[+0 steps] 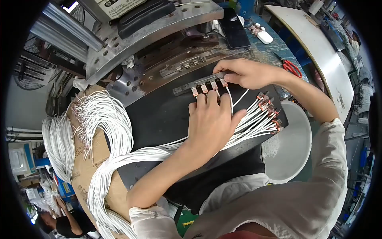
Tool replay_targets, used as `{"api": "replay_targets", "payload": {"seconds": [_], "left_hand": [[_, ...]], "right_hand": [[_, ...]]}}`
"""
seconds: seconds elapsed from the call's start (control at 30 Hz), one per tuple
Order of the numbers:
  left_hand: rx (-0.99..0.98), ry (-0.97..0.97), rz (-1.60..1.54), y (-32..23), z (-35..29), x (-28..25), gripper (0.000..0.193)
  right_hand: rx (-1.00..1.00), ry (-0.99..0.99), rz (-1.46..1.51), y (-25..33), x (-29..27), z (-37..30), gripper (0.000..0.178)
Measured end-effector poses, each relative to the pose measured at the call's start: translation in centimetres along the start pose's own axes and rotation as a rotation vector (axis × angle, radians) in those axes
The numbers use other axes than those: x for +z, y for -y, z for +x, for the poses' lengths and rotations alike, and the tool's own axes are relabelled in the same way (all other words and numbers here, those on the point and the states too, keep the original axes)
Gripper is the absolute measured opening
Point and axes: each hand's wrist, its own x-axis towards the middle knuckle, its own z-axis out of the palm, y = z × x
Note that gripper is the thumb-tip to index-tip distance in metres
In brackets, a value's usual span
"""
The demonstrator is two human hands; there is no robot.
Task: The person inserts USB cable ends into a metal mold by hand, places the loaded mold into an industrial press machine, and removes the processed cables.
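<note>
So, four connectors (204, 88) along one bar (198, 83)

To the right of the blue surface (262, 52), I see a long white table (308, 34) with a worn top. Well left of that surface are a grey wall (20, 105), a caged fan (24, 77) and a bright light (71, 7); nearer me, green floor (186, 221) shows.

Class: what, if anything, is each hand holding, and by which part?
Right hand: metal bar, by its right end. Left hand: fingers at the connectors; whether they grip cannot be told.
</note>
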Motion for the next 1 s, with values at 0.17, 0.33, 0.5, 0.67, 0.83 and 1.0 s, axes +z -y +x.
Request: {"api": "replay_targets", "payload": {"seconds": [0.17, 0.33, 0.5, 0.67, 0.83, 1.0], "left_hand": [[-0.039, -0.114, 0.038, 2.2, 1.3, -0.6, 0.030], [0.024, -0.273, 0.171, 12.6, 7.6, -1.1, 0.028], [-0.151, -0.174, 0.207, 14.0, 8.5, -2.0, 0.029], [-0.226, -0.138, 0.214, 14.1, 8.8, -2.3, 0.029], [-0.146, -0.251, 0.233, 14.4, 8.5, -1.3, 0.031], [-0.038, -0.407, 0.207, 9.8, 1.8, -4.6, 0.034]], "right_hand": [[0.003, -0.119, 0.343, -0.4, -1.0, 6.2, 0.027], [-0.004, -0.420, 0.039, -2.1, -3.0, 17.0, 0.032], [-0.316, -0.447, 0.299, -12.5, -4.4, 22.1, 0.031], [-0.380, -0.581, -0.412, -10.6, -4.5, 21.3, 0.029], [-0.426, -0.640, -0.763, -8.9, -4.3, 18.7, 0.029], [-0.306, -0.143, 0.146, 3.6, 1.3, 4.1, 0.038]]}}
